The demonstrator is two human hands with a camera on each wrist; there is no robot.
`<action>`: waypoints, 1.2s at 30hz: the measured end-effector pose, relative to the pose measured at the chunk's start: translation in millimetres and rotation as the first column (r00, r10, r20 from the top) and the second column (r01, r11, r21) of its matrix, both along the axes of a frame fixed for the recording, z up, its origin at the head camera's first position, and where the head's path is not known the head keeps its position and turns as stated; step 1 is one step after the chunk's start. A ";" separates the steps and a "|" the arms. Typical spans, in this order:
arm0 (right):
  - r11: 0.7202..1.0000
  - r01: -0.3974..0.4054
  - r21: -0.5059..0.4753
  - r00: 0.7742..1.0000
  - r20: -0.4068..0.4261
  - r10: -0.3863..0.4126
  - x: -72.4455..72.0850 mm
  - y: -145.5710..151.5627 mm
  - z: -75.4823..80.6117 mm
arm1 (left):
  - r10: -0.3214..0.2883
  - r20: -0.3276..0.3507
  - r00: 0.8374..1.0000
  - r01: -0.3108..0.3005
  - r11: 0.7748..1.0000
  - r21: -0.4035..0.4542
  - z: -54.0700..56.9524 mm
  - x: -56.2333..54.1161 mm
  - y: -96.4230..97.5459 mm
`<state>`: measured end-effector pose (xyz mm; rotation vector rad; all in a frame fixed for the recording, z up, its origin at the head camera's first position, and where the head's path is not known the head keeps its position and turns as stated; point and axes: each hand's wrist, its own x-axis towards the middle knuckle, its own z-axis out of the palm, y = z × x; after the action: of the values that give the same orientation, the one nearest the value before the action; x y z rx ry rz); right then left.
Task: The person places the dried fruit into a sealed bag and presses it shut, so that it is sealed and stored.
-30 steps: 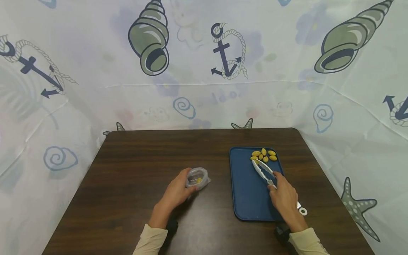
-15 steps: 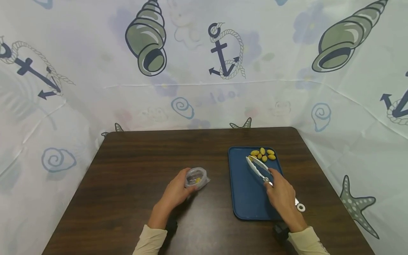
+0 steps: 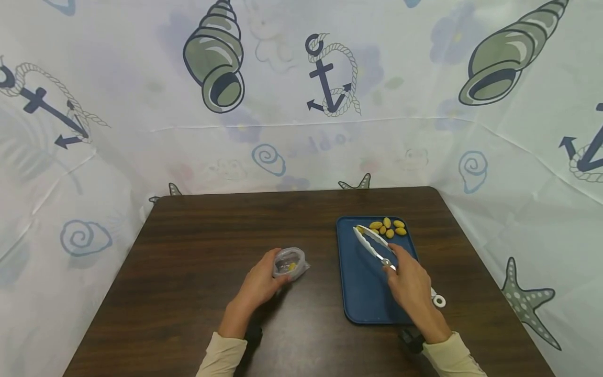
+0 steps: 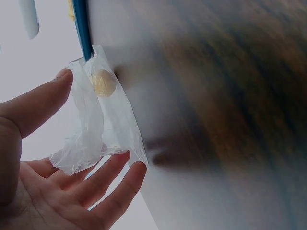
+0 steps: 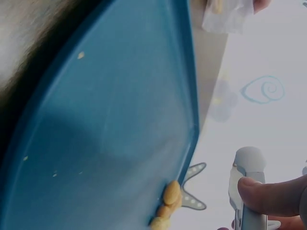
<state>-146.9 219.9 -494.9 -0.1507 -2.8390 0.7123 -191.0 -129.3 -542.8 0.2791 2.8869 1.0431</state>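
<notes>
In the head view my left hand [image 3: 258,287] holds a clear plastic bag [image 3: 302,269] upright with its mouth open. One yellowish oval, nut-like piece [image 4: 103,83] lies low in it. Thumb and fingers curve round the bag's sides in the left wrist view. My right hand [image 3: 409,287] grips a pair of tongs [image 3: 365,245] with white tips and a metal middle. Between the tips, over the tray's upper left, sits a small yellow-brown piece [image 3: 360,229]. Several similar oval pieces [image 3: 387,222] lie clustered at the back right of the blue tray [image 3: 372,298].
The tray stands on the right half of a dark wooden table [image 3: 212,225]. A few pale crumbs [image 5: 80,55] dot the tray in the right wrist view. Behind the table hangs a white cloth [image 3: 292,104] printed with shells and anchors.
The tongs, with a piece at their tips, have moved left from the cluster across the tray, my right hand with them. My left hand and the bag stay in place.
</notes>
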 end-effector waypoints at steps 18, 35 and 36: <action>0.996 -0.087 -0.008 0.996 -0.033 0.087 -0.2 -14.5 6.5 | -0.004 0.001 1.000 0.004 1.000 -0.008 0.0 -1.8 2.6; 0.990 -0.142 -0.007 0.989 -0.040 0.142 -0.7 -33.9 5.6 | -0.005 -0.005 1.000 0.005 1.000 -0.006 1.4 -1.3 4.0; 0.989 -0.147 -0.008 0.988 -0.038 0.147 -0.7 -35.3 5.6 | -0.004 -0.005 1.000 0.004 1.000 -0.006 1.7 -1.2 4.1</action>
<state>-147.6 184.6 -489.3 0.0707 -2.8325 0.7508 -192.2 -125.2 -541.1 0.2867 2.8919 1.0347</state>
